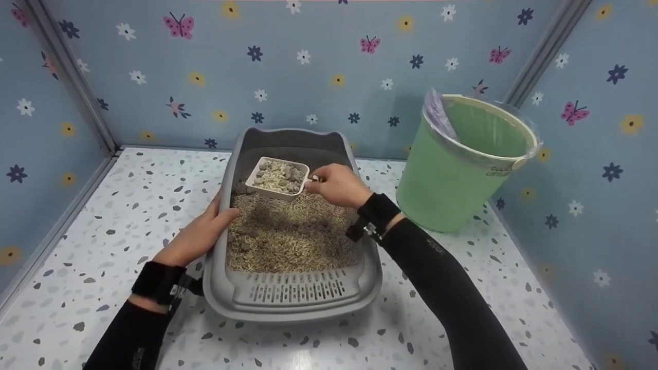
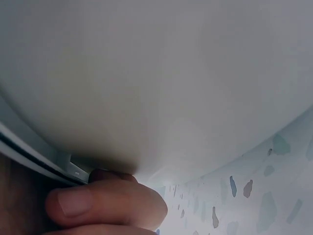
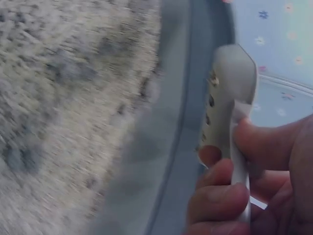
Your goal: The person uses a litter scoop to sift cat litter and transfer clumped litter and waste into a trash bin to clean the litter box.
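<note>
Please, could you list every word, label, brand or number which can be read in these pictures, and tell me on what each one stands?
Green bin: two lines of print below the rim; the lower seems to begin "LITTL", the rest is too blurred to read surely.
Right black sleeve: a faint mark, too small to read.
Left black sleeve: a similar faint mark, unreadable.

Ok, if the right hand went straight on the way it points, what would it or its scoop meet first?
Probably the left rim of the gray litter box, with the scoop reaching it ahead of the right hand. Height is unclear, so it might pass over.
</note>
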The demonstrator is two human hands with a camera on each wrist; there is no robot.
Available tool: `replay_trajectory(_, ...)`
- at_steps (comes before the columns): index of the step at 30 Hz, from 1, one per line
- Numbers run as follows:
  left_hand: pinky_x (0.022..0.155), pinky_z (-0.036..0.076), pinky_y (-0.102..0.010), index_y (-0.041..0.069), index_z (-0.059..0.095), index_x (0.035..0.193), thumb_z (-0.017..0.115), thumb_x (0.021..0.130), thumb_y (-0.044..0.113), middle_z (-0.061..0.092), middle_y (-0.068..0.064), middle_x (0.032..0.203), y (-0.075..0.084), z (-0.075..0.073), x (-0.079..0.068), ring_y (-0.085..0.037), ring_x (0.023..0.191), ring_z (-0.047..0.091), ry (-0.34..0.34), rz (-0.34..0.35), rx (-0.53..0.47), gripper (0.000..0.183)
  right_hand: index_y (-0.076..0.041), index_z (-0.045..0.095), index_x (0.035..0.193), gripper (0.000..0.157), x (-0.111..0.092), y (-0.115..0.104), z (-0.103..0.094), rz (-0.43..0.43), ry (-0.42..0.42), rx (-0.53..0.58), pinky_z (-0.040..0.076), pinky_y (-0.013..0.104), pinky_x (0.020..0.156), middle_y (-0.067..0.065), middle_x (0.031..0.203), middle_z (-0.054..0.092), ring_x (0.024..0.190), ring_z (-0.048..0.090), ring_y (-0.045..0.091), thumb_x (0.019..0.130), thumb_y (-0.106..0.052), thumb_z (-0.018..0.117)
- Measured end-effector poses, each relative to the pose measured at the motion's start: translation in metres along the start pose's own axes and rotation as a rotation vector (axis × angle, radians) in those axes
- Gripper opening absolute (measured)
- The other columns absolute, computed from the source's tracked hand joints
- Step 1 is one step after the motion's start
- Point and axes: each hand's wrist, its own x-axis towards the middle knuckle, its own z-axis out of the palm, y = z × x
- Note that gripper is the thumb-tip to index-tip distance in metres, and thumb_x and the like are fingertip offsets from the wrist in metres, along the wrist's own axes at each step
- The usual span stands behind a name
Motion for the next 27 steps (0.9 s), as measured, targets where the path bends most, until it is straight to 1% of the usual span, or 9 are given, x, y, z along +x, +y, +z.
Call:
replay_trajectory(4, 0.123, 0.031, -0.078, 0.042, -0.014, 0.176, 0.04, 0.109, 0.08, 0.004, -0.027, 0.183, 0.002, 0.003, 0.002, -0.063, 0.156, 0.032, -0.008, -0.003, -0.006, 0.094, -0.009, 0.082, 0.107, 0.026, -0.015, 0.008, -0.031, -0.015, -0.006, -0.009, 0.039, 0.032, 0.066, -0.007, 0.071, 0.052, 0.062, 0.045, 0.012, 0.111, -0.033, 0.071)
replay_trajectory(6, 0.124, 0.03, -0.077, 0.04, -0.014, 0.177, 0.04, 0.109, 0.08, 0.004, -0.027, 0.184, 0.002, 0.005, 0.003, -0.062, 0.156, 0.031, -0.01, -0.009, -0.008, 0.095, -0.009, 0.084, 0.109, 0.025, -0.023, 0.013, -0.043, -0.021, -0.009, -0.007, 0.04, 0.032, 0.064, -0.007, 0.069, 0.051, 0.06, 0.044, 0.011, 0.111, -0.03, 0.072)
replay_trajectory(8, 0.121, 0.034, -0.078, 0.043, -0.013, 0.177, 0.041, 0.109, 0.08, 0.007, -0.026, 0.184, 0.002, 0.006, 0.005, -0.062, 0.154, 0.035, -0.009, -0.007, -0.004, 0.094, -0.009, 0.084, 0.11, 0.023, -0.029, 0.016, -0.049, -0.036, -0.027, 0.003, 0.039, 0.033, 0.064, -0.008, 0.067, 0.049, 0.059, 0.044, 0.011, 0.111, -0.029, 0.072)
replay_trajectory(13, 0.113, 0.044, -0.075, 0.047, -0.01, 0.176, 0.042, 0.109, 0.079, 0.013, -0.029, 0.182, 0.003, 0.008, 0.006, -0.061, 0.143, 0.048, 0.0, 0.015, -0.004, 0.091, -0.009, 0.083, 0.108, 0.023, -0.041, 0.023, -0.052, -0.084, -0.067, 0.028, 0.039, 0.033, 0.064, -0.009, 0.068, 0.049, 0.06, 0.043, 0.01, 0.11, -0.03, 0.072)
replay_trajectory(16, 0.111, 0.047, -0.073, 0.047, -0.011, 0.176, 0.042, 0.11, 0.079, 0.012, -0.03, 0.182, 0.004, 0.007, 0.006, -0.06, 0.139, 0.052, 0.001, 0.021, 0.0, 0.09, -0.011, 0.079, 0.099, 0.022, -0.051, 0.032, -0.057, -0.097, -0.07, 0.001, 0.037, 0.033, 0.064, -0.008, 0.068, 0.045, 0.06, 0.041, 0.011, 0.111, -0.027, 0.071)
replay_trajectory(19, 0.112, 0.046, -0.075, 0.051, -0.011, 0.175, 0.042, 0.109, 0.08, 0.01, -0.027, 0.183, 0.005, 0.005, 0.005, -0.062, 0.141, 0.05, -0.001, 0.016, 0.01, 0.09, -0.013, 0.077, 0.096, 0.022, -0.055, 0.03, -0.058, -0.103, -0.085, -0.001, 0.038, 0.034, 0.063, -0.007, 0.068, 0.044, 0.06, 0.041, 0.012, 0.111, -0.027, 0.071)
replay_trajectory(22, 0.113, 0.044, -0.076, 0.052, -0.01, 0.175, 0.042, 0.108, 0.081, 0.01, -0.027, 0.183, 0.005, 0.003, 0.003, -0.063, 0.144, 0.047, 0.002, 0.018, 0.011, 0.09, -0.013, 0.08, 0.104, 0.02, -0.051, 0.021, -0.053, -0.111, -0.103, 0.034, 0.04, 0.035, 0.063, -0.008, 0.07, 0.048, 0.061, 0.044, 0.012, 0.111, -0.03, 0.071)
replay_trajectory(24, 0.112, 0.045, -0.076, 0.052, -0.01, 0.175, 0.041, 0.107, 0.082, 0.013, -0.028, 0.182, 0.003, 0.002, 0.002, -0.062, 0.143, 0.049, 0.006, 0.011, 0.013, 0.09, -0.011, 0.081, 0.109, 0.021, -0.05, 0.019, -0.052, -0.118, -0.101, 0.043, 0.04, 0.034, 0.063, -0.008, 0.071, 0.049, 0.062, 0.044, 0.011, 0.111, -0.03, 0.071)
replay_trajectory(27, 0.113, 0.044, -0.075, 0.048, -0.012, 0.175, 0.041, 0.108, 0.081, 0.012, -0.03, 0.182, 0.001, 0.001, -0.001, -0.063, 0.144, 0.048, 0.001, 0.008, 0.018, 0.092, -0.01, 0.079, 0.101, 0.02, -0.058, 0.026, -0.058, -0.121, -0.09, 0.039, 0.038, 0.033, 0.062, -0.007, 0.07, 0.047, 0.06, 0.042, 0.012, 0.111, -0.026, 0.071)
